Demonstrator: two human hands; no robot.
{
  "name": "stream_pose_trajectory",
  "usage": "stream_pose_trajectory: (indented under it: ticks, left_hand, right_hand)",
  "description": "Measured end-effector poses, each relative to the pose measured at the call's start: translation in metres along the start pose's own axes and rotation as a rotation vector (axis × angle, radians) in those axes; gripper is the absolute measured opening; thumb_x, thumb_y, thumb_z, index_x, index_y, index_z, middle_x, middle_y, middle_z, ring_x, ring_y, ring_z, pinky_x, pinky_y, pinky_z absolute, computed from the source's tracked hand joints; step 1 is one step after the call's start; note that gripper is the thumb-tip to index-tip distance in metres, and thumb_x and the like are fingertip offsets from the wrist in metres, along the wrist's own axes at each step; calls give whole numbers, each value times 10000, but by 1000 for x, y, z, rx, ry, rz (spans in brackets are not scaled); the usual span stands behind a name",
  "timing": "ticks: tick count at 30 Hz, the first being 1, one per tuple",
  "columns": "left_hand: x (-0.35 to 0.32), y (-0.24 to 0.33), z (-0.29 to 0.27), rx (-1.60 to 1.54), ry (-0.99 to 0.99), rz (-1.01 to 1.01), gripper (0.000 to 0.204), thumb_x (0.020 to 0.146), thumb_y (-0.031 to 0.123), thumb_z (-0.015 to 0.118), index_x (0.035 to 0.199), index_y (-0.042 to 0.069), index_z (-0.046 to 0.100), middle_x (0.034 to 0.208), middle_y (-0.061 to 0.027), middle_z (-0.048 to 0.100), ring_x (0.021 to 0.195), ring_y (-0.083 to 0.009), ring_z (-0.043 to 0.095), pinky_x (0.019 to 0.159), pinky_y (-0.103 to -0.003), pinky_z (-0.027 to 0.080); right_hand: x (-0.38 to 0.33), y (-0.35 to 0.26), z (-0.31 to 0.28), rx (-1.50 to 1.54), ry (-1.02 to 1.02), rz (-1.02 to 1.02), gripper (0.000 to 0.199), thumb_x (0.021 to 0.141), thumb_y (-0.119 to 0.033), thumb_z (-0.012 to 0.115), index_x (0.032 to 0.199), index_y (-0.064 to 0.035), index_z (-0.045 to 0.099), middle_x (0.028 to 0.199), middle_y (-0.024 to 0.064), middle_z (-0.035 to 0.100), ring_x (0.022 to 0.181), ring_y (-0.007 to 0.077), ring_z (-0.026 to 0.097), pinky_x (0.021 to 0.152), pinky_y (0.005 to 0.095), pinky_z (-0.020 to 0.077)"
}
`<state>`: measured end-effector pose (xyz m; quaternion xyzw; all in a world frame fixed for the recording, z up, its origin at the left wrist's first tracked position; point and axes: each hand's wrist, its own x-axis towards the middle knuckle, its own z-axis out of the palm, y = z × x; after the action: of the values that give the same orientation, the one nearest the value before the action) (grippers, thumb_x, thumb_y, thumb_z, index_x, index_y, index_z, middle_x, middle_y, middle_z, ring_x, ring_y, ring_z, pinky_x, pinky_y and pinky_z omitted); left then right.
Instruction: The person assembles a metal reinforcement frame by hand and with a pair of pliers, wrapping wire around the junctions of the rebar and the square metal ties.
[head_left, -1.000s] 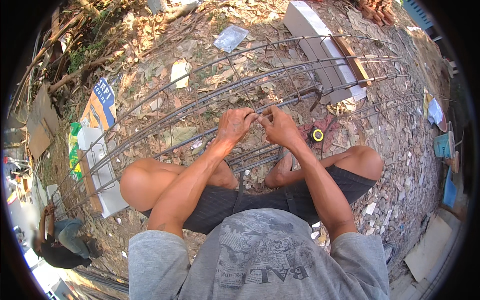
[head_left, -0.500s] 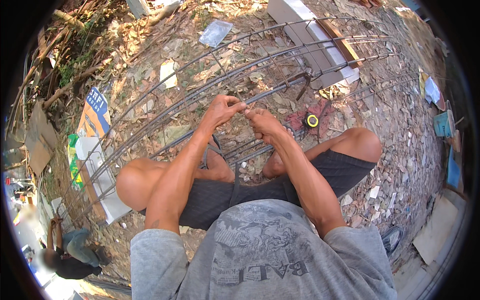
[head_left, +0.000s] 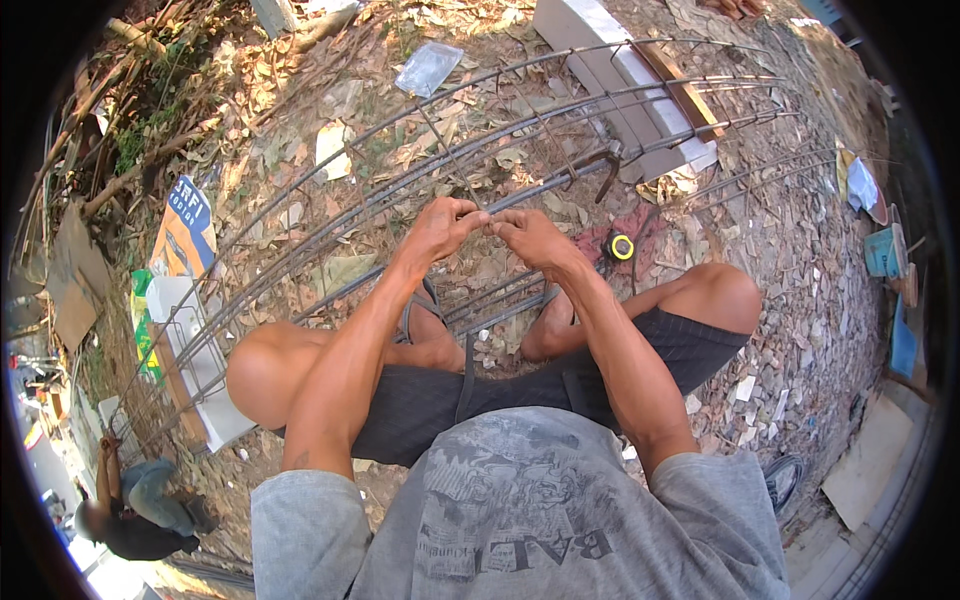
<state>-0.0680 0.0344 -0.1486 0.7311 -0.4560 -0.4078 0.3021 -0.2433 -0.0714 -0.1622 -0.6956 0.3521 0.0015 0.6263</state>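
A long cage of steel rebar with thin cross stirrups runs in front of me from lower left to upper right. At one of its bars, my left hand is pinched closed, thumb against fingers. My right hand meets it there, also in a pinch, fingertips almost touching the left ones. Whatever they hold is too small or hidden to make out. To the right, a dark metal hand tool with a bent end rests on the bars.
White-and-grey blocks with wooden strips prop the cage at far right and near left. A yellow-and-black tape measure lies by a dark red cloth. At lower left, another person works on the bars. Leaves and rubble cover the ground.
My right hand has turned, its fingers less curled under and its knuckles more level with the left hand. The left hand stays at nearly the same spot on the bar.
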Motion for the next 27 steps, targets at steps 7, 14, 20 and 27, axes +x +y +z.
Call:
stream_pose_trajectory:
  ticks: [7, 14, 20, 27]
  left_hand:
    - [0, -7, 3, -23, 64, 22, 364, 958, 341, 665, 857, 0, 743, 585, -13, 537, 584, -83, 488, 557, -329, 411]
    - [-2, 6, 2, -62, 12, -24, 370, 951, 370, 667, 948, 9, 750, 650, -28, 632, 601, -96, 596, 571, -324, 445]
    - [-2, -2, 1, -112, -10, -57, 385, 960, 376, 673, 1006, 0, 740, 736, -37, 675, 660, -106, 678, 597, -313, 476]
    - [-2, -4, 1, -158, -18, -36, 368, 970, 362, 673, 1013, 2, 731, 747, -27, 670, 614, -96, 647, 580, -284, 471]
  right_hand:
    - [-29, 12, -9, 262, -131, 301, 294, 1031, -349, 604, 1102, -86, 715, 762, -49, 538, 627, 61, 435, 581, 236, 376]
    - [-24, 43, -2, 155, -21, 168, 344, 1041, -369, 558, 1060, -70, 727, 938, 59, 682, 793, 196, 592, 779, 354, 494]
    - [-53, 28, -9, -149, -15, 348, 394, 1037, -384, 524, 999, -67, 755, 924, 129, 718, 894, 259, 640, 876, 406, 486]
    - [-92, 30, -20, -981, 255, -239, 285, 964, -288, 590, 862, -70, 742, 779, 206, 707, 721, 389, 704, 621, 454, 538]
